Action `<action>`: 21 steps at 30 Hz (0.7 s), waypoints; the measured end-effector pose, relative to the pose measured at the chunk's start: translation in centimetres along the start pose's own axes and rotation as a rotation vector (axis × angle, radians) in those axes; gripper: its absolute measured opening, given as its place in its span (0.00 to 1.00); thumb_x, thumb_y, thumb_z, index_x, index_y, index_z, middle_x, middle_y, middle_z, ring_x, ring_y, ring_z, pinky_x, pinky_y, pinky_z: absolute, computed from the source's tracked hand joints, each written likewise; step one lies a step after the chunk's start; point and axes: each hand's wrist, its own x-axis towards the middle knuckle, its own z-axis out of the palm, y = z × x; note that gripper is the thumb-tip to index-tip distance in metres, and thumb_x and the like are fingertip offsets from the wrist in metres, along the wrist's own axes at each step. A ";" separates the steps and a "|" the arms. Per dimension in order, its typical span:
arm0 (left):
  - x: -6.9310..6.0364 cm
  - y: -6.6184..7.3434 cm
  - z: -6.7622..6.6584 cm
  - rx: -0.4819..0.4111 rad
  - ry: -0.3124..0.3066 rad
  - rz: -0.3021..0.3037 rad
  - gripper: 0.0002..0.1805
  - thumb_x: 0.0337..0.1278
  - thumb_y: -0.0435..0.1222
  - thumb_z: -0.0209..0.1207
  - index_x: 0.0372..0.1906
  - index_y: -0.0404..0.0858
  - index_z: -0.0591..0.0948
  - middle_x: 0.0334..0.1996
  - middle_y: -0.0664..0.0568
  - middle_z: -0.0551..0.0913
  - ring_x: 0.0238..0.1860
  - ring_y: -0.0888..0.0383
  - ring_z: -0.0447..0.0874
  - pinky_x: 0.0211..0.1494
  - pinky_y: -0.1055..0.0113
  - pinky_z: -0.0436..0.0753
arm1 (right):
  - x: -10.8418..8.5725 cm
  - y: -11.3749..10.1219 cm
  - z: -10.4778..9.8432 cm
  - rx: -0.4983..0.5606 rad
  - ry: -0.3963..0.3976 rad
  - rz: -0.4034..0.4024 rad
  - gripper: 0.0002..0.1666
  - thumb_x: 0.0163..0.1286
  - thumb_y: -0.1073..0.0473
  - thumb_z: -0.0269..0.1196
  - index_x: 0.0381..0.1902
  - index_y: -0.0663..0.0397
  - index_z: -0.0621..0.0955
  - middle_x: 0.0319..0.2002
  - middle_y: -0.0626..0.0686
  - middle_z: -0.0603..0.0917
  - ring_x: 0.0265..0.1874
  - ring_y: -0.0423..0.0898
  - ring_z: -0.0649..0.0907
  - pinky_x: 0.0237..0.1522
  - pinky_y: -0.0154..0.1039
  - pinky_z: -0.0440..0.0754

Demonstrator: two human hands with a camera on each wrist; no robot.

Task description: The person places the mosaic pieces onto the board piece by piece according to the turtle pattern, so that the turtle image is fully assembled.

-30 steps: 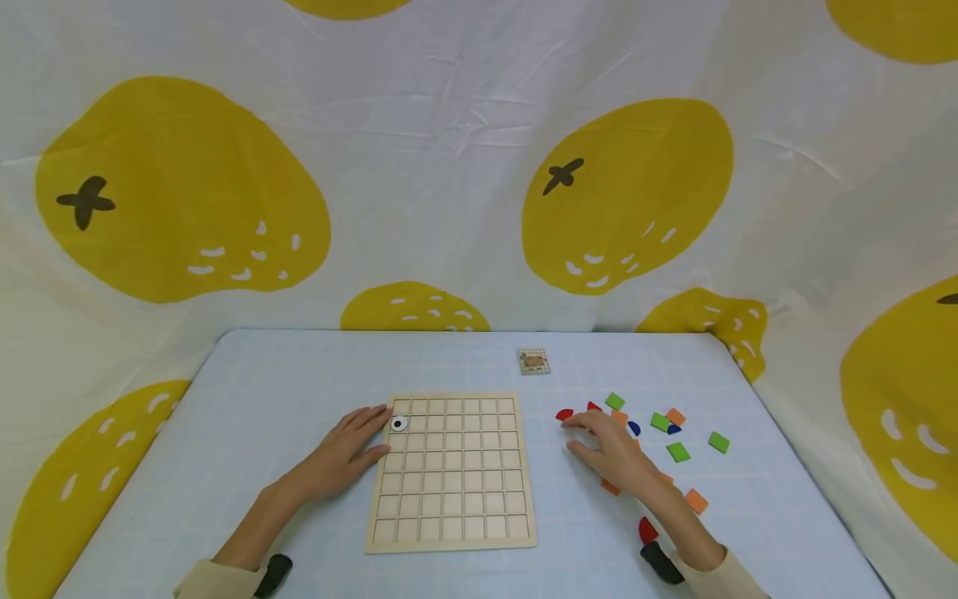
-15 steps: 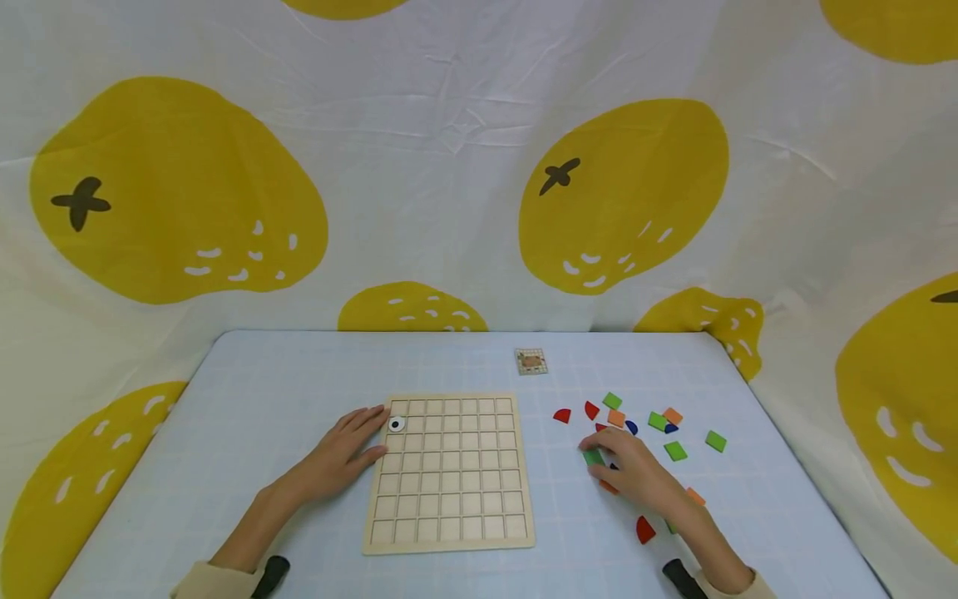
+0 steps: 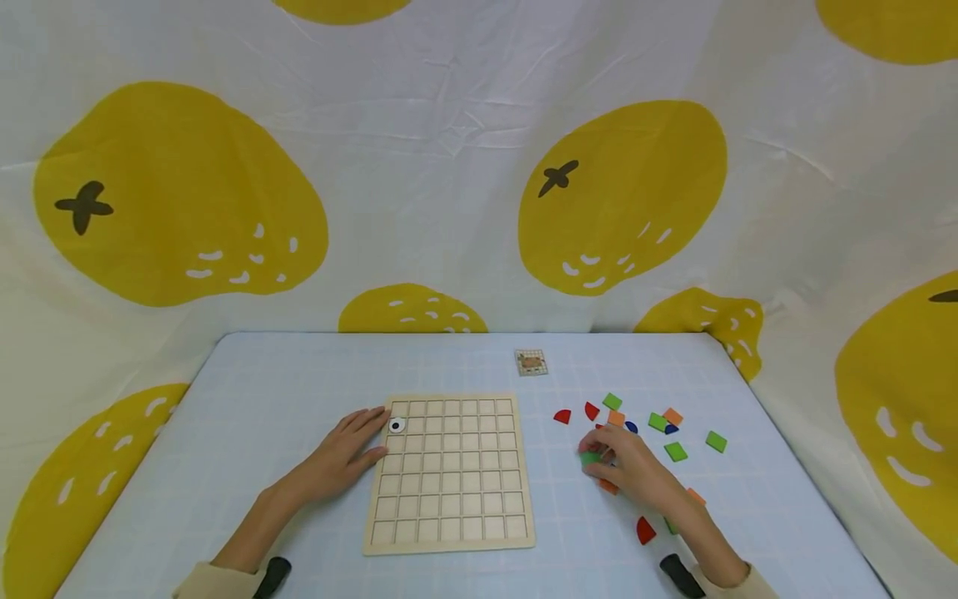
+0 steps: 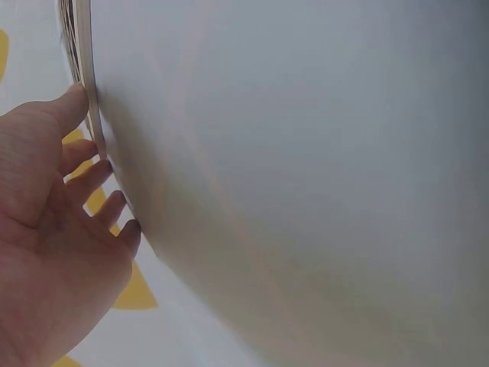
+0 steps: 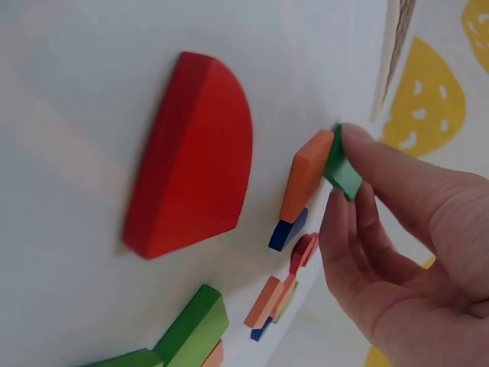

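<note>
A wooden grid board [image 3: 449, 474] lies flat on the table, with a white disc with a black dot [image 3: 397, 425] in a cell near its upper left corner. My left hand [image 3: 346, 449] rests along the board's left edge, its fingers extended and touching the frame. Right of the board, my right hand [image 3: 624, 466] pinches a green square tile [image 5: 344, 172] between thumb and fingers. Beside that tile, an orange tile [image 5: 306, 176] and a blue piece [image 5: 288, 232] lie on the table. A red quarter-circle piece [image 5: 191, 157] is closest to the right wrist camera.
Loose green, orange, red and blue pieces surround the right hand, among them a green tile [image 3: 716, 441] at far right and a red quarter-circle [image 3: 562, 416] near the board. A small patterned card [image 3: 531, 362] lies behind the board. A lemon-printed cloth [image 3: 449, 166] hangs behind the table.
My right hand has moved from beside the upper red pieces toward the front right, and its fingers have closed on a green tile. The left hand has stayed at the board's edge.
</note>
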 end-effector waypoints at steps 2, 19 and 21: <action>0.0 -0.1 0.0 -0.002 0.001 0.003 0.31 0.75 0.40 0.59 0.75 0.30 0.68 0.74 0.36 0.67 0.74 0.31 0.60 0.71 0.33 0.63 | 0.2 -0.1 0.1 0.008 0.015 -0.014 0.09 0.64 0.66 0.73 0.41 0.52 0.85 0.38 0.45 0.83 0.36 0.40 0.80 0.42 0.32 0.84; 0.1 -1.1 0.7 -0.015 0.010 0.024 0.32 0.76 0.43 0.58 0.76 0.32 0.68 0.75 0.36 0.67 0.74 0.31 0.59 0.69 0.31 0.64 | 2.1 -1.0 0.9 0.057 0.110 -0.082 0.09 0.66 0.70 0.71 0.42 0.57 0.84 0.37 0.46 0.84 0.37 0.42 0.82 0.43 0.33 0.86; 0.1 -1.5 1.0 -0.010 0.011 0.026 0.33 0.76 0.46 0.57 0.76 0.33 0.67 0.75 0.38 0.66 0.74 0.33 0.59 0.70 0.32 0.64 | 2.4 -1.1 1.1 0.078 0.119 -0.090 0.09 0.66 0.71 0.71 0.43 0.58 0.84 0.37 0.47 0.85 0.38 0.44 0.83 0.43 0.34 0.86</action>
